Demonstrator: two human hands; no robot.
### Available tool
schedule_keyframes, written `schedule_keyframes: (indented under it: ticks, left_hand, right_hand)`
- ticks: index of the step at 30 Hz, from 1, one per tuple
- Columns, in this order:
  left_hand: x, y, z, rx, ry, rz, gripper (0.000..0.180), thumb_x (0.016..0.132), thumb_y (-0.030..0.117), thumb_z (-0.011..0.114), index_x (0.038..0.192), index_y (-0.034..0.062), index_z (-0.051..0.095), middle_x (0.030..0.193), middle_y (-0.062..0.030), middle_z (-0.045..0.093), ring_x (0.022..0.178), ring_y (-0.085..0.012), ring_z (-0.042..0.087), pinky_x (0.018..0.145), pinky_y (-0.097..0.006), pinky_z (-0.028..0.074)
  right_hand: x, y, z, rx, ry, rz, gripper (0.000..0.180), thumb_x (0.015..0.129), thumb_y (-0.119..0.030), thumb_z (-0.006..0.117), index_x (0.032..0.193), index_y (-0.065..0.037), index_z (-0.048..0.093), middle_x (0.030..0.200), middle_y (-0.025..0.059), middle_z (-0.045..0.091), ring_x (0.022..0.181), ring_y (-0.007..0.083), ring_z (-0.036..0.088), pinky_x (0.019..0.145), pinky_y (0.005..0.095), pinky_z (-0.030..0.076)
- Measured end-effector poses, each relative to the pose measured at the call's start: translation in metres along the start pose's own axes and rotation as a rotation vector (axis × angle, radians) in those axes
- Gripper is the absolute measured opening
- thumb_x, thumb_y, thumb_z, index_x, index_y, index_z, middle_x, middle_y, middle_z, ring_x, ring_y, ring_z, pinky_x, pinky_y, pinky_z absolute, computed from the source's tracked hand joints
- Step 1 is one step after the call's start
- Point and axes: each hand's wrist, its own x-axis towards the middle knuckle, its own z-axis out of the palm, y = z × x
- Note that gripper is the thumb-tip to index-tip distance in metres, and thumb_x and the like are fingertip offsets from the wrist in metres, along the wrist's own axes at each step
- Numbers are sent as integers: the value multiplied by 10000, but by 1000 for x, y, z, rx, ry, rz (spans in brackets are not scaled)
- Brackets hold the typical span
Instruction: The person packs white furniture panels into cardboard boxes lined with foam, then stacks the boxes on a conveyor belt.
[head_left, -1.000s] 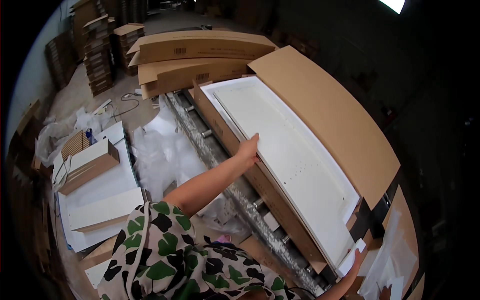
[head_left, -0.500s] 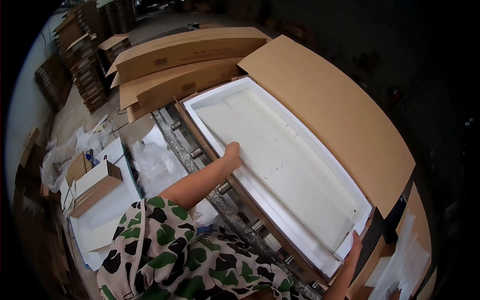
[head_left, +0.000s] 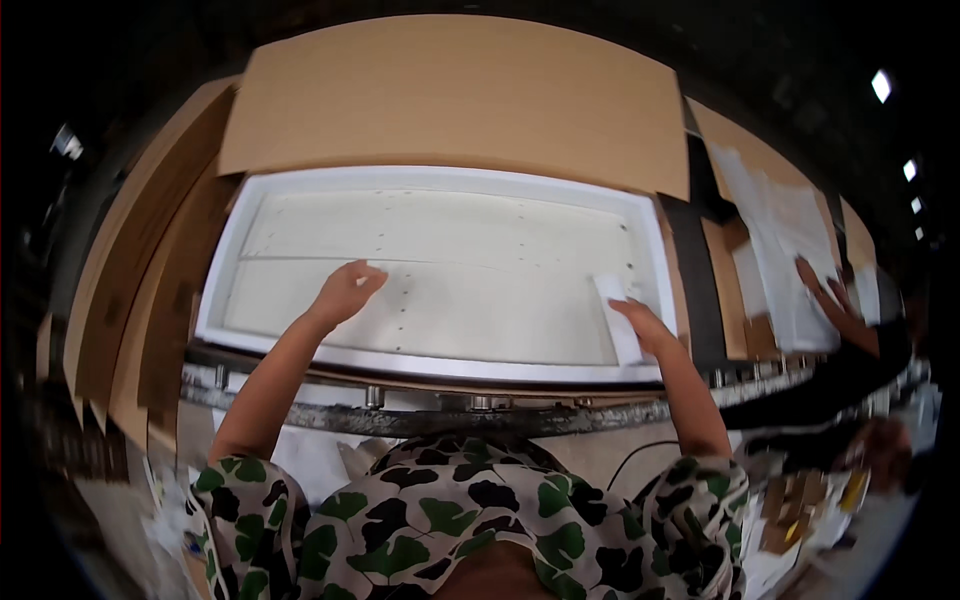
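Note:
A long open cardboard carton lined with white foam (head_left: 430,178) lies across in front of me. White drilled panels (head_left: 480,300) lie flat inside it, with a thin seam between them. My left hand (head_left: 345,293) is over the panels left of the middle, fingers loosely bent with a gap between thumb and fingertips, and nothing shows in it. At the carton's right end my right hand (head_left: 645,328) grips a white foam strip (head_left: 620,322), which stands across the panels near the end wall. Its fingers are partly hidden behind the strip.
The carton's brown flap (head_left: 460,95) spreads out at the far side. Folded cardboard (head_left: 150,250) stands at the left. A roller conveyor rail (head_left: 440,418) runs along the near side. At the right, another person's hand (head_left: 840,310) touches white plastic sheeting (head_left: 780,230) on another carton.
My view has swung right and squared up to the carton. My left hand has left the panel edge; the panels lie flatter. My right hand now has a foam strip.

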Motion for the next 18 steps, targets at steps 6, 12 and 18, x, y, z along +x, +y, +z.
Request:
schedule_keyframes:
  ticks: [6, 12, 18]
  left_hand:
    - [33, -6, 63, 899, -262, 355, 780, 766, 617, 529, 1348, 122, 373, 1427, -235, 194, 1332, -392, 145, 1041, -538, 171]
    - [16, 17, 87, 1092, -482, 390, 1028, 661, 758, 505, 1431, 170, 158, 1471, -208, 8, 1363, -362, -1, 1048, -578, 85]
    - [17, 12, 81, 1087, -474, 360, 1039, 646, 771, 506, 1428, 173, 174, 1469, -213, 18, 1363, -361, 5, 1042, -590, 82]
  right_hand:
    - [-45, -63, -66, -344, 308, -257, 685, 808, -365, 567, 1237, 127, 361, 1004, 304, 581, 989, 341, 578, 844, 384, 448]
    - [-23, 28, -37, -1436, 430, -229, 615, 840, -308, 469, 1338, 4, 292, 1096, 294, 509, 990, 419, 507, 842, 465, 430]
    - [-41, -29, -2, -1622, 291, -92, 464, 814, -160, 490, 1215, 67, 435, 1125, 251, 492, 979, 280, 516, 787, 376, 452]
